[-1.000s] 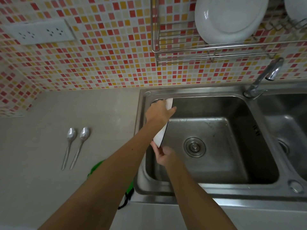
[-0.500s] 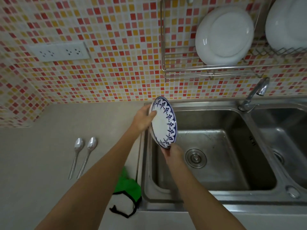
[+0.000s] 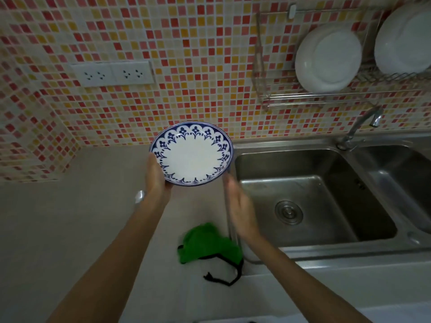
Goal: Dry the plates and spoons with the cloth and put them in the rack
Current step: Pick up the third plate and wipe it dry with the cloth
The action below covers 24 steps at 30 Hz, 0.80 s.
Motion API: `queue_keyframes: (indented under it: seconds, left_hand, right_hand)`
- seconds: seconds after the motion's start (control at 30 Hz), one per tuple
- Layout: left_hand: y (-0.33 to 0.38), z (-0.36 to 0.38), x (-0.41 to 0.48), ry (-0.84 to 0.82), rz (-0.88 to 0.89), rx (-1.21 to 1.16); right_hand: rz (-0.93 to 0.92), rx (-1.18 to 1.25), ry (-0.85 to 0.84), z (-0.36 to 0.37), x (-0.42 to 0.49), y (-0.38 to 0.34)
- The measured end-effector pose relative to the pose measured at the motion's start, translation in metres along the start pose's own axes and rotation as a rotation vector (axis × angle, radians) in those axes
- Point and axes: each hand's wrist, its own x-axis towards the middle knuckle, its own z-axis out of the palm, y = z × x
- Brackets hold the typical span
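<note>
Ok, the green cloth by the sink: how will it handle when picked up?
The green cloth lies crumpled in soft folds, so probably floppy and light, sagging from any grip. Its black cord trails loose on the counter and may dangle or snag the sink rim.

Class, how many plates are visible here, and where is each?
3: patterned plate in the left hand; left white plate and right white plate in the wall rack; more may be hidden.

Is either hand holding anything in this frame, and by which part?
The left hand grips the blue-patterned plate by its lower-left rim. The right hand, blurred, is open just below the plate and holds nothing.
</note>
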Motion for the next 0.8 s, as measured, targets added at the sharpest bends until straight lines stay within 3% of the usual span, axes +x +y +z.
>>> queue_keyframes:
  seconds: [0.13,0.23,0.4,0.53,0.63,0.73,0.8]
  left_hand:
    - [0.011,-0.057,0.003,-0.015,-0.069,0.033]
    - [0.011,-0.093,0.002,-0.028,-0.068,0.053]
    - [0.011,-0.118,-0.013,-0.096,-0.094,0.034]
    - [0.017,-0.127,-0.016,-0.112,-0.121,0.085]
    - [0.021,-0.129,-0.02,-0.125,-0.125,0.117]
    - [0.023,-0.126,-0.022,-0.132,-0.129,0.145]
    - [0.025,-0.119,-0.024,-0.157,-0.125,0.155]
  right_hand:
    - [-0.28,-0.897,-0.587,0.022,-0.037,0.068]
    - [-0.504,-1.19,-0.601,0.036,-0.052,0.111]
    - [-0.399,-1.045,-0.333,0.051,-0.05,0.118]
    - [-0.155,-0.454,0.081,0.062,-0.031,0.084]
    - [-0.152,-0.144,0.441,0.061,-0.02,0.017]
    - [-0.311,-0.207,0.429,0.059,-0.01,-0.044]
    - [-0.48,-0.476,0.357,0.07,-0.002,-0.07]
